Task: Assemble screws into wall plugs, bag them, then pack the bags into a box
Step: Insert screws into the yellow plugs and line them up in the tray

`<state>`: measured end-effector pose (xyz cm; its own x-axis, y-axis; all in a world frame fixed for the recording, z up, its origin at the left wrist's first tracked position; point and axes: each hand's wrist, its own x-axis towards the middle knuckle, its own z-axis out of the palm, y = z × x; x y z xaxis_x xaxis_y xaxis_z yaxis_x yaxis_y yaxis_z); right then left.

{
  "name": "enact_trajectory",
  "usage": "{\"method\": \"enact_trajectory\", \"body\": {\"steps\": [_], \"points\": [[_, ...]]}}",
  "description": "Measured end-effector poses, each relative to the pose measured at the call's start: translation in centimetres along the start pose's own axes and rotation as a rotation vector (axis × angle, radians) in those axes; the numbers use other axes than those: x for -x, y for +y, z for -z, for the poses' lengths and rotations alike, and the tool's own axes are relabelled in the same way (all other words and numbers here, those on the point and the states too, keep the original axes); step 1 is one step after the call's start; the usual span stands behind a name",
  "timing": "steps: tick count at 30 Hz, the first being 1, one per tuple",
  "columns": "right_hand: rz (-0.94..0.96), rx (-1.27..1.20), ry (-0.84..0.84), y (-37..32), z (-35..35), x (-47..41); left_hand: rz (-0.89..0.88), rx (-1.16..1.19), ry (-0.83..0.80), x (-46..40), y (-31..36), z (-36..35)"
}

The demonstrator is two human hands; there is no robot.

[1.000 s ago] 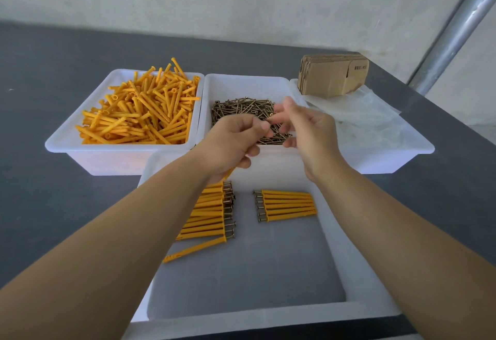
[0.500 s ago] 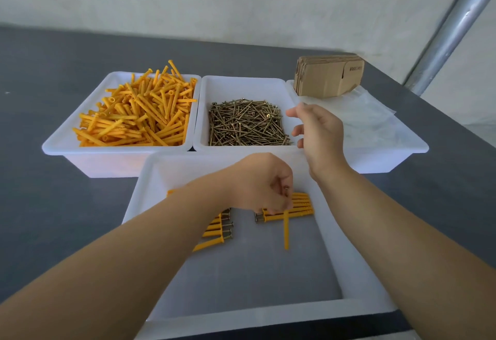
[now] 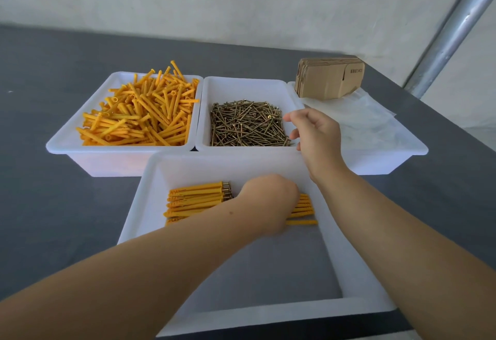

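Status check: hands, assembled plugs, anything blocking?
Left hand down on right row of assembled plugs in front tray, grip hidden. Right hand open over screws. Nothing in the way.

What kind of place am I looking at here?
Probably a small hardware packing workstation: white bins hold loose orange wall plugs and screws, and flat cardboard boxes sit stacked over plastic bags on a grey table.
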<state>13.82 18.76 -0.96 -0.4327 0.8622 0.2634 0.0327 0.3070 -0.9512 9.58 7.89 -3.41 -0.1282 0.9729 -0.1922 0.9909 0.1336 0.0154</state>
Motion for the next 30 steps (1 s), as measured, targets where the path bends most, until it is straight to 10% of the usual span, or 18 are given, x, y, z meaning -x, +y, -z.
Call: {"method": "enact_trajectory", "body": {"steps": [10, 18, 22, 30], "points": [[0.113, 0.173, -0.002, 0.4, -0.2, -0.7, -0.016, 0.116, 0.061, -0.6, -1.1, 0.4], [0.125, 0.746, -0.296, 0.9, -0.9, -2.4, 0.417, 0.343, 0.914, 1.2, -9.6, 3.8], [-0.008, 1.048, -0.679, -0.7, -2.5, -3.4, 0.84, 0.352, 0.566, 1.4, -13.7, 2.8], [-0.115, 1.299, -0.874, -1.2, -4.1, -5.1, 0.964, 0.377, 0.349, 0.7, -14.9, 1.8]]}}
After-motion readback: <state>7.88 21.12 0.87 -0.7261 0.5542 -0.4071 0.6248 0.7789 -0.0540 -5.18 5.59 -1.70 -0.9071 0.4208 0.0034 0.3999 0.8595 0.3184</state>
